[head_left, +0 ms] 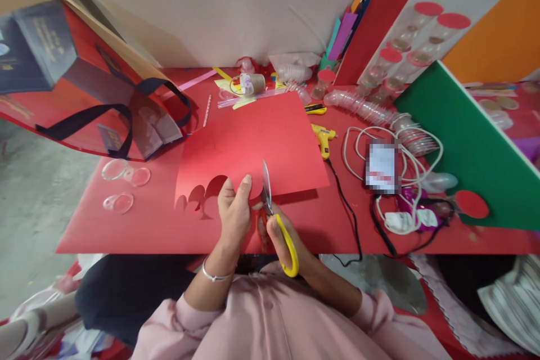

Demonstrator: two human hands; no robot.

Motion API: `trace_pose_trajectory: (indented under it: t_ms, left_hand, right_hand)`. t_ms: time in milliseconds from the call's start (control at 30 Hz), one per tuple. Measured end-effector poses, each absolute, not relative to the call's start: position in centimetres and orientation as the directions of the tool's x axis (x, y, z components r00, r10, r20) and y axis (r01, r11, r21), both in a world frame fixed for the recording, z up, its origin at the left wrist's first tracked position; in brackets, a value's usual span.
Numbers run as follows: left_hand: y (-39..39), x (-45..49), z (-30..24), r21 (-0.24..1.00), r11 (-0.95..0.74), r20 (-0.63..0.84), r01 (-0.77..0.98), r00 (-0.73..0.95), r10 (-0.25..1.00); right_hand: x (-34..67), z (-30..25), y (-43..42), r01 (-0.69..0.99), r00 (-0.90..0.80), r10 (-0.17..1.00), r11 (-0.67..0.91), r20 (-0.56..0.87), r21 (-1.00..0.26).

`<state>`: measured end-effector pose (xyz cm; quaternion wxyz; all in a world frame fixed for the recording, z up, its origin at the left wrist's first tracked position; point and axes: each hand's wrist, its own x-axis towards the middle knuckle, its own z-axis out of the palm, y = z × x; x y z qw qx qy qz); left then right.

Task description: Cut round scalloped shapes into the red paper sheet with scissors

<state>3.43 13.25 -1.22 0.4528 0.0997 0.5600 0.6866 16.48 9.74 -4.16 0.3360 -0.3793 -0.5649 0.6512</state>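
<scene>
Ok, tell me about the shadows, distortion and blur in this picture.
In the head view, the sheet shades the table beneath its lower right edge; in the head view, the bag at upper left looks stretched, as with a wide lens; in the head view, the scissors look fairly clear, the striped cloth softer, and a pixelated patch hides detail.

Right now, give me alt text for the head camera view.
The right hand holds yellow-handled scissors at the partly scalloped near edge of a red paper sheet, which the left hand grips. A glue gun is right of the sheet, a shopping bag left.
</scene>
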Motion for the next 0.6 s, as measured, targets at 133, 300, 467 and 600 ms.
trace_pose_trajectory:
  t_ms: [133,300,467,600]
  left_hand:
    - [13.3,3.5,-1.1,0.862,0.044,-0.371,-0.504,-0.571,0.732]
    - [13.2,3.3,-1.5,0.876,0.048,-0.349,-0.48,-0.562,0.75]
    - [13.2,2.9,-2.3,0.898,-0.005,-0.279,-0.439,-0.579,0.767]
    - [13.0,2.7,-2.9,0.901,-0.011,-0.265,-0.434,-0.569,0.778]
  right_hand:
    - [16.4,-3.7,9.9,-0.008,-0.49,0.865,-0.131,-0.11,-0.991]
    - [16.4,-3.8,9.9,0.018,-0.474,0.873,-0.119,-0.113,-0.993]
    - [16.7,-3.5,9.9,0.05,-0.466,0.879,-0.09,-0.103,-0.995]
    - [16.7,-3.5,10.0,0.058,-0.474,0.876,-0.07,-0.089,-0.996]
